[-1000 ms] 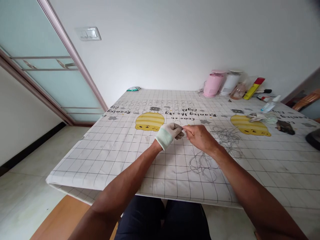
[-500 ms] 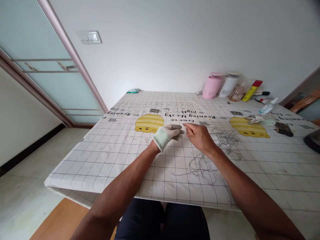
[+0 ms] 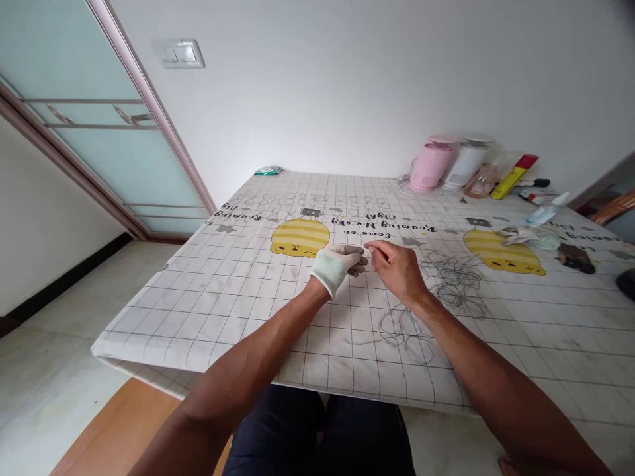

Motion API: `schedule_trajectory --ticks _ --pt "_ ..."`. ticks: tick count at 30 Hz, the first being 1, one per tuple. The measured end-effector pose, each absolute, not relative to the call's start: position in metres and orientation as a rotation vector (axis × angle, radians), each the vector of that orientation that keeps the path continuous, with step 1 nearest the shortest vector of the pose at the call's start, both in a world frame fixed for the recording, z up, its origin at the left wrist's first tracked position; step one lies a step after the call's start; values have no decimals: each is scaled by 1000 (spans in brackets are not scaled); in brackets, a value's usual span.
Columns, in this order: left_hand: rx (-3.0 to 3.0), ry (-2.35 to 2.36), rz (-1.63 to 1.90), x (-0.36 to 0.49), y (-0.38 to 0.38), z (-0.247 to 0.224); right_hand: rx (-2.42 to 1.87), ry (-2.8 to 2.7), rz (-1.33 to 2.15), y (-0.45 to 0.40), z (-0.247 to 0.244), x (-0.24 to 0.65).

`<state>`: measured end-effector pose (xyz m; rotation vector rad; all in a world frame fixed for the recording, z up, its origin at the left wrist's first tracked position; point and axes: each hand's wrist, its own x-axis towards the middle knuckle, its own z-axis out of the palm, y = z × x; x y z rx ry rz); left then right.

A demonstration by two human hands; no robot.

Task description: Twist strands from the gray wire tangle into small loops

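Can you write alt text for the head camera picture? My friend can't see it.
Two hands meet over a white grid tablecloth: the left hand wears a white glove with a green cuff, and the right hand is bare. A tangle of thin grey wire lies near the right hand. A pink container stands far back.

One gloved left hand (image 3: 337, 268), one bare right hand (image 3: 397, 271). Two canisters (image 3: 431, 166) stand beyond two yellow prints (image 3: 300, 238). One switch plate (image 3: 178, 53). The wire tangles (image 3: 456, 281) look like two, though they may join.
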<state>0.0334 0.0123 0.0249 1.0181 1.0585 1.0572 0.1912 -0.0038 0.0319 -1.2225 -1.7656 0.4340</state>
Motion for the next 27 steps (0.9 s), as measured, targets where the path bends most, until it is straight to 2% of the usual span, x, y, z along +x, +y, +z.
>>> schedule_trajectory --ticks 8,18,27 --pt "1004 973 1096 33 16 19 -1274 -1718 549 -5 39 194" --pt "918 823 1122 33 9 20 -1258 -1809 402 -10 42 192" --pt "931 770 1100 30 10 21 -1226 -1861 454 -6 41 197"
